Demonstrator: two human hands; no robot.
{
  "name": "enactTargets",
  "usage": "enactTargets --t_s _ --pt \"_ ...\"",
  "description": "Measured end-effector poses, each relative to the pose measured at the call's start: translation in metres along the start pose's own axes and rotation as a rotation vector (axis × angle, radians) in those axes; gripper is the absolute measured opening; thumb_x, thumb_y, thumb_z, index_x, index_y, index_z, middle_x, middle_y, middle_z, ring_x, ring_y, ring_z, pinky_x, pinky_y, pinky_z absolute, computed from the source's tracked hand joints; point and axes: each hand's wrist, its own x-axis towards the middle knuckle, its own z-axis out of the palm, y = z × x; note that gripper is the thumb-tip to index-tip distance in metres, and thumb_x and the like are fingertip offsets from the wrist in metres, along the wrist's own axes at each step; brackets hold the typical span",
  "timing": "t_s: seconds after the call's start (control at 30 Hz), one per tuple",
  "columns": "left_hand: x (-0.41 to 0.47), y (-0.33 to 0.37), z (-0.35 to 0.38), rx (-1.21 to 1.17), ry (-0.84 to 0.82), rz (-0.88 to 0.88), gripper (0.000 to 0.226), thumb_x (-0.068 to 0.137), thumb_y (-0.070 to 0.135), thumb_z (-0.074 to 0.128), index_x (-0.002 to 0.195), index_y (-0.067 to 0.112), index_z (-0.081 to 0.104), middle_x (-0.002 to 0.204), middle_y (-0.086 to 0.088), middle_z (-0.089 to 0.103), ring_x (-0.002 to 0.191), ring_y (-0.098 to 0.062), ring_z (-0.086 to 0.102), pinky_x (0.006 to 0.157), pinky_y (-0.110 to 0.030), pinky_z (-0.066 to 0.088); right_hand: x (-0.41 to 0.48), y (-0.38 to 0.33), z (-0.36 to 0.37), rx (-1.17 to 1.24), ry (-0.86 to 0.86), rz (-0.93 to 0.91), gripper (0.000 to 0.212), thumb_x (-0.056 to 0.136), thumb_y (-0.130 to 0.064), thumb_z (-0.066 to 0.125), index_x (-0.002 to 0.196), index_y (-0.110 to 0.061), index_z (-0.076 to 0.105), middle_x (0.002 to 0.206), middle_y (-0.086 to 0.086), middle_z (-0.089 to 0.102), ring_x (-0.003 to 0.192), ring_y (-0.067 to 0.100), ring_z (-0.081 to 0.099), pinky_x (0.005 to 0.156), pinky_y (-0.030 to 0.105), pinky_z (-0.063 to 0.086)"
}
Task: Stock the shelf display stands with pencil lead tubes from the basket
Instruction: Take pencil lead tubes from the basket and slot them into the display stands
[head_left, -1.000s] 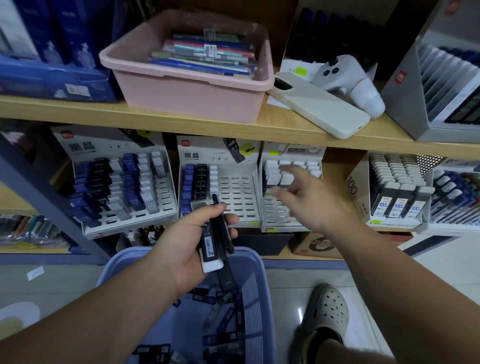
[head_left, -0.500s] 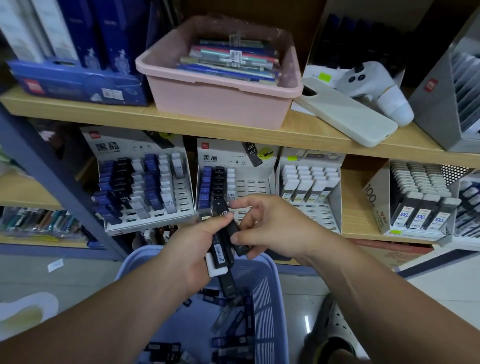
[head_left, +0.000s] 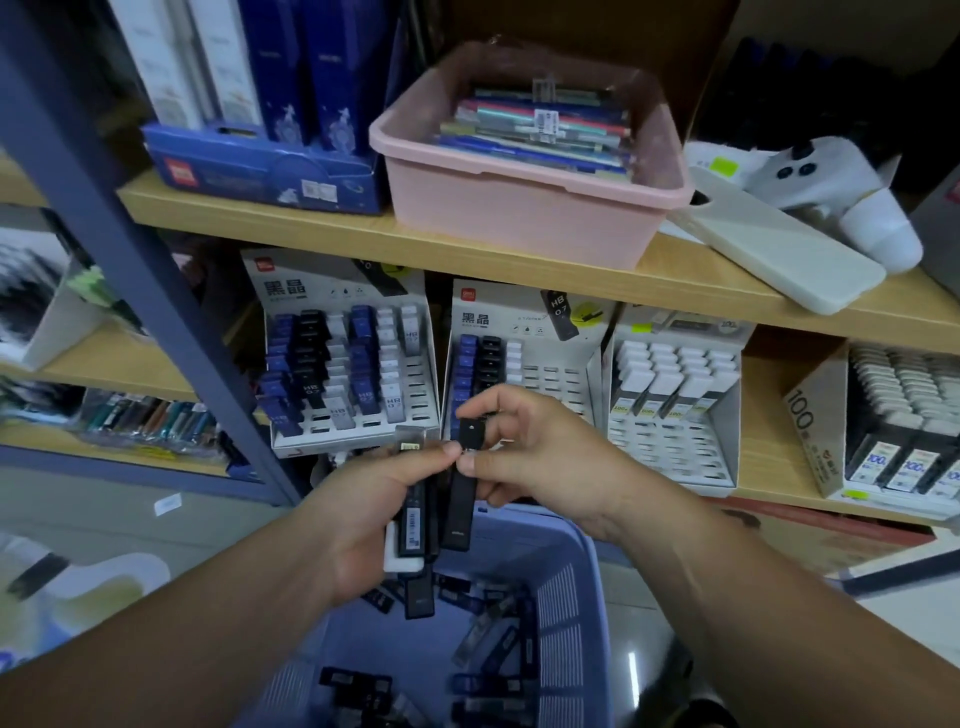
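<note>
The right hand (head_left: 540, 462), back from the white-capped stand (head_left: 675, 431) it reached toward a second ago, now pinches one black tube (head_left: 460, 499) between thumb and fingers, just beside the bundle (head_left: 413, 525) gripped in the left hand (head_left: 363, 514). Both hover over the blue basket (head_left: 566, 613), where loose tubes (head_left: 488, 639) lie scattered. Behind, the middle stand (head_left: 561, 322) holds blue, black and white tubes in three columns.

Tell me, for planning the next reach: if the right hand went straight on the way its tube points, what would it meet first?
Probably the middle display stand, at its column of black tubes just above the right hand and its pinched black tube; depth is unclear from one view.
</note>
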Motion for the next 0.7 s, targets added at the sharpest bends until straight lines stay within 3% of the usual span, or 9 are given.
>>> enactTargets --t_s 0.13,0.23,0.53,0.7 --pt "-0.011 0.004 -0.024 -0.077 0.107 0.042 0.022 0.081 0.025 0.074 0.095 0.009 0.076 0.083 -0.006 0.07 0.063 -0.019 0.065 0.056 -0.03 0.051 0.018 -0.011 0.016 0.13 0.111 -0.061 0.023 0.093 -0.003 0.067 0.11 -0.016 0.06 0.075 0.007 0.062 0.06 0.016 0.065 0.057 0.027 0.054" --pt "-0.017 0.006 -0.048 -0.139 0.214 0.04 0.015 0.085 0.022 0.074 0.086 0.011 0.065 0.068 -0.005 0.058 0.053 -0.018 0.056 0.049 -0.028 0.05 0.032 -0.02 0.03 0.092 0.202 -0.125 0.02 0.095 -0.003 0.064 0.11 -0.016 0.06 0.077 0.009 0.064 0.063 0.018 0.068 0.06 0.03 0.058" --pt "-0.044 0.027 -0.12 -0.277 0.332 0.09 0.025 0.092 0.033 0.067 0.082 0.012 0.057 0.065 -0.007 0.052 0.052 -0.022 0.053 0.048 -0.033 0.052 0.066 -0.045 0.077 -0.141 0.264 -0.287 0.014 0.099 -0.007 0.06 0.102 -0.02 0.062 0.089 0.008 0.072 0.078 0.019 0.074 0.074 0.035 0.063" --pt "-0.053 0.031 -0.137 -0.32 0.351 0.072 0.022 0.097 0.027 0.061 0.086 0.008 0.056 0.064 -0.01 0.053 0.051 -0.024 0.054 0.045 -0.032 0.051 0.091 -0.052 0.092 -0.364 0.341 -0.383 0.018 0.095 -0.009 0.067 0.093 -0.027 0.064 0.088 -0.006 0.069 0.078 0.008 0.07 0.075 0.024 0.057"
